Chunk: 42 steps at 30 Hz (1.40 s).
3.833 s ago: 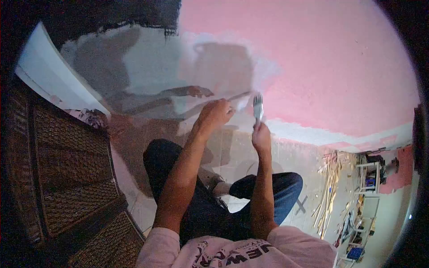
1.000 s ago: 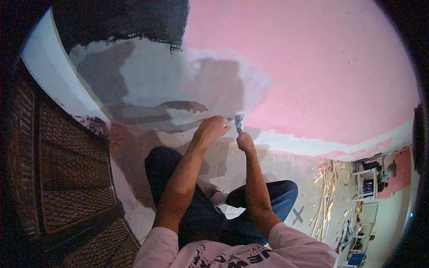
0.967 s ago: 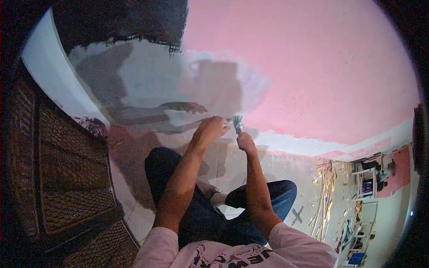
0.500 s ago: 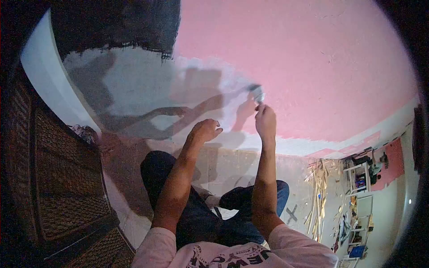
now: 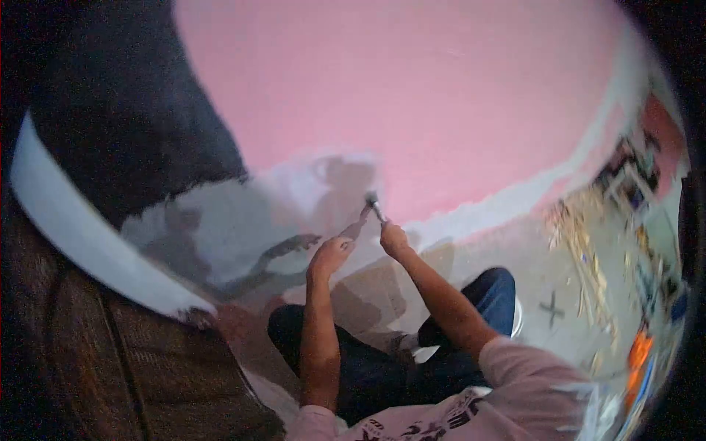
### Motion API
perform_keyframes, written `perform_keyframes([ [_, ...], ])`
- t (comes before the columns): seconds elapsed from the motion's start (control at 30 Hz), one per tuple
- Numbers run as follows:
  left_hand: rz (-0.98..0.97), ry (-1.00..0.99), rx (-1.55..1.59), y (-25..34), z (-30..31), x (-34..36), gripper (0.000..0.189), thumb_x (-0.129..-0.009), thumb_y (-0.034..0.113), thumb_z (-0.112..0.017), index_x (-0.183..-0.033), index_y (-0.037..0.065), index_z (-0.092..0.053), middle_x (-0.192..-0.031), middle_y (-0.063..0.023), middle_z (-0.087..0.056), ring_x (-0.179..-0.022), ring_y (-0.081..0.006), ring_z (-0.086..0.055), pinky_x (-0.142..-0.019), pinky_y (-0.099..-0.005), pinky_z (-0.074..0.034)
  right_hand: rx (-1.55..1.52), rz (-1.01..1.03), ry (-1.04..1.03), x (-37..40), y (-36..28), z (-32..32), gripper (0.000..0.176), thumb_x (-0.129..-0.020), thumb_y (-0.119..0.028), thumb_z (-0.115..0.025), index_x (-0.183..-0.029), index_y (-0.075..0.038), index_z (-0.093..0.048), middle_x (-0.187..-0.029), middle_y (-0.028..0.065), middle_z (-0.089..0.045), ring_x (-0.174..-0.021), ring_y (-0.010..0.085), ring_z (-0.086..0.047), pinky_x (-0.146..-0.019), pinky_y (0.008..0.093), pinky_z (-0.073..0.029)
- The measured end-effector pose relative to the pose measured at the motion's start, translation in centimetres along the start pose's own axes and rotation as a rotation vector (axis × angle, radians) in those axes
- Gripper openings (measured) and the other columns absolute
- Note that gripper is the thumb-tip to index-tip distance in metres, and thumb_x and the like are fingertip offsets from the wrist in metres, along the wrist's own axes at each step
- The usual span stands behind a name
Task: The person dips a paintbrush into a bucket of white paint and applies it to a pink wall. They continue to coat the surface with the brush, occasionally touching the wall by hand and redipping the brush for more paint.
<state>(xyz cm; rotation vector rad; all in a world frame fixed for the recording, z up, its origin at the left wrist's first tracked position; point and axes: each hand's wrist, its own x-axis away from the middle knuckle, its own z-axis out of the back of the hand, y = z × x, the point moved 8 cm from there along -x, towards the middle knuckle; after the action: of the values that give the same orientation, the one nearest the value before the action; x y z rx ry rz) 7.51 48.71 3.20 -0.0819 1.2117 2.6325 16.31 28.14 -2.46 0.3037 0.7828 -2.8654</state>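
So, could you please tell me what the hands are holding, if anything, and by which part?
The right hand holds a paintbrush by its handle; nothing can be seen in the left hand.

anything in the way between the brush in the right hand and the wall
Nothing visible: the right hand grips the brush, whose bristles are at or close to the wall. The left hand is off to the left, not between them.
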Motion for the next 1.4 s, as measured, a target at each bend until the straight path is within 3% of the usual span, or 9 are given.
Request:
perform_keyframes([
  [0.07, 0.083, -0.071, -0.05, -1.5, -0.9, -0.3, 0.043, -0.095, 0.039, -0.064, -0.121, 0.005, -0.072, -0.12, -0.0223, -0.07, -0.113, -0.0395, -0.066, -0.097, -0.0445, -0.051, 0.222, 0.145, -0.132, -2.2, 3.6, -3.6, 0.027, -0.097, -0.021, -0.053, -0.097, 0.002, -0.067, -0.09, 0.0287, -0.071, -0.086, 0.0481, -0.07, -0.075, 0.0565, -0.055],
  [0.17, 0.118, -0.11, -0.079, -2.1, -0.9, 0.2, 0.043, -0.096, 0.039, -0.063, -0.122, 0.006, -0.071, -0.121, -0.0219, -0.07, -0.114, -0.0388, -0.066, -0.098, -0.043, -0.05, 0.399, 0.088, -0.697, -1.1, 5.1, -2.4, 0.027, -0.09, -0.021, -0.057, -0.088, 0.002, -0.072, -0.092, 0.026, -0.072, -0.085, 0.0435, -0.072, -0.075, 0.0522, -0.057],
  [0.5, 0.137, -0.249, -0.214, -3.8, -3.7, 4.3, 0.049, -0.096, 0.041, -0.061, -0.123, 0.002, -0.068, -0.113, -0.0241, -0.072, -0.105, -0.0322, -0.071, -0.092, -0.0428, -0.051, -0.124, 0.083, -0.119, 5.7, 11.2, 17.2, 0.033, -0.091, -0.028, -0.065, -0.094, 0.004, -0.072, -0.086, 0.0257, -0.071, -0.08, 0.0438, -0.069, -0.076, 0.0522, -0.054],
  [0.6, 0.23, -0.449, -0.168, -4.6, -7.0, 5.0, 0.049, -0.095, 0.042, -0.061, -0.123, 0.002, -0.068, -0.114, -0.024, -0.072, -0.105, -0.0336, -0.07, -0.093, -0.044, -0.051, -0.235, -0.008, 0.035, 9.8, 14.6, 19.7, 0.032, -0.093, -0.03, -0.069, -0.101, 0.0, -0.075, -0.082, 0.0205, -0.071, -0.072, 0.0312, -0.068, -0.071, 0.043, -0.054],
  [0.7, 0.126, -0.36, -0.175, -6.6, -9.1, 4.7, 0.048, -0.096, 0.039, -0.062, -0.125, 0.001, -0.068, -0.117, -0.0227, -0.072, -0.105, -0.0342, -0.07, -0.094, -0.0422, -0.052, -0.651, -0.135, 0.113, 13.7, 18.0, 18.8, 0.027, -0.097, -0.021, -0.068, -0.109, 0.001, -0.075, -0.077, 0.0118, -0.07, -0.068, 0.0183, -0.064, -0.066, 0.0343, -0.052],
  [0.77, 0.039, -0.229, -0.205, -5.7, -7.9, 4.6, 0.044, -0.096, 0.034, -0.062, -0.125, 0.001, -0.069, -0.117, -0.0215, -0.072, -0.103, -0.0317, -0.07, -0.093, -0.0403, -0.052, -0.636, -0.167, 0.112, 14.2, 18.5, 19.8, 0.027, -0.099, -0.018, -0.065, -0.114, 0.003, -0.074, -0.076, 0.0083, -0.069, -0.07, 0.014, -0.063, -0.065, 0.0314, -0.051],
  [1.13, -0.034, 0.257, 0.304, 9.3, -1.0, -2.3, 0.026, -0.1, 0.016, -0.061, -0.117, -0.001, -0.069, -0.095, -0.0045, -0.069, -0.087, -0.0147, -0.064, -0.08, -0.03, -0.052, -0.901, -0.307, 0.196, 17.0, 23.3, 22.0, 0.031, -0.101, -0.024, -0.064, -0.122, -0.002, -0.07, -0.076, 0.0043, -0.07, -0.064, 0.0095, -0.061, -0.058, 0.027, -0.05],
  [1.27, -0.273, 0.42, -0.02, 17.5, 5.1, -7.3, 0.029, -0.1, 0.018, -0.062, -0.122, 0.0, -0.067, -0.104, -0.0118, -0.067, -0.09, -0.0206, -0.065, -0.08, -0.0321, -0.052, -0.989, -0.303, 0.26, 17.4, 25.7, 21.8, 0.031, -0.103, -0.022, -0.06, -0.124, -0.001, -0.069, -0.079, 0.0057, -0.07, -0.065, 0.01, -0.061, -0.057, 0.0257, -0.051],
  [1.4, -0.564, 0.595, -0.517, 29.3, 10.7, -10.8, 0.04, -0.097, 0.016, -0.06, -0.136, 0.007, -0.062, -0.136, -0.0221, -0.056, -0.125, -0.0379, -0.053, -0.102, -0.0454, -0.045, -1.022, -0.387, 0.297, 18.4, 27.2, 23.4, 0.03, -0.104, -0.02, -0.059, -0.12, 0.002, -0.071, -0.075, 0.0055, -0.068, -0.062, 0.009, -0.059, -0.056, 0.0257, -0.05],
])
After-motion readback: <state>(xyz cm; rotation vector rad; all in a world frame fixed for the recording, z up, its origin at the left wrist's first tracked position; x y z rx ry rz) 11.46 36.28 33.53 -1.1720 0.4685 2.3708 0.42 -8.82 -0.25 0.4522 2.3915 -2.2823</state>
